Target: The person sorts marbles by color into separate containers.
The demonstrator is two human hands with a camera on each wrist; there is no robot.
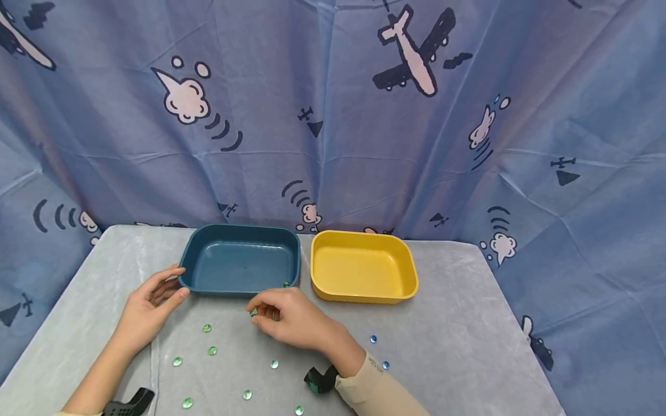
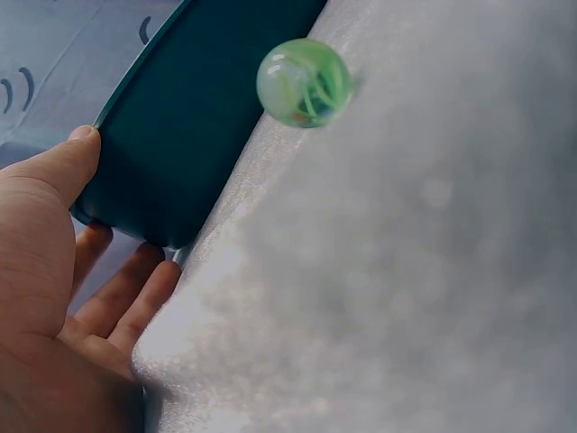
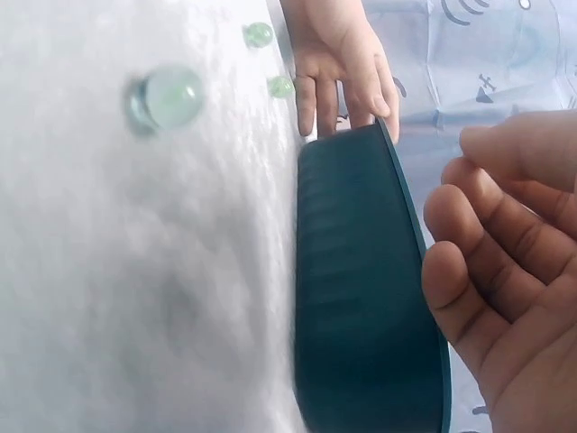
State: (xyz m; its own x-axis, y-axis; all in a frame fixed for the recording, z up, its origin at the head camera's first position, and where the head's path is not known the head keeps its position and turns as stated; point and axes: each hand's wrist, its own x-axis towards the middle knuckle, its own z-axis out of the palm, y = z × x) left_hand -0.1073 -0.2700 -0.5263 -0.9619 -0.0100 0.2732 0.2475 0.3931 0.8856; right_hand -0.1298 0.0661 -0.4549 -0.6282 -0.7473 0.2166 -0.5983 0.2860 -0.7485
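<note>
My left hand (image 1: 143, 315) holds the left end of a dark blue plastic tray (image 1: 239, 293), thumb at the near corner and a fingertip on the rim. The left wrist view shows that thumb on the rim and the other fingers around the tray's end. In front of the tray's right part, my right hand (image 1: 296, 320) pinches a green glass marble (image 1: 253, 312) between thumb and forefinger; the right wrist view hides this marble. One green marble (image 1: 286, 284) shows inside the tray. Several green marbles (image 1: 212, 351) lie on the table nearer to me.
A yellow tray (image 1: 364, 299) stands just right of the blue one. Two blue marbles (image 1: 373, 339) lie on the grey cloth-covered table (image 1: 468, 346) beside my right forearm. Behind the table hangs a blue patterned curtain (image 1: 354, 144).
</note>
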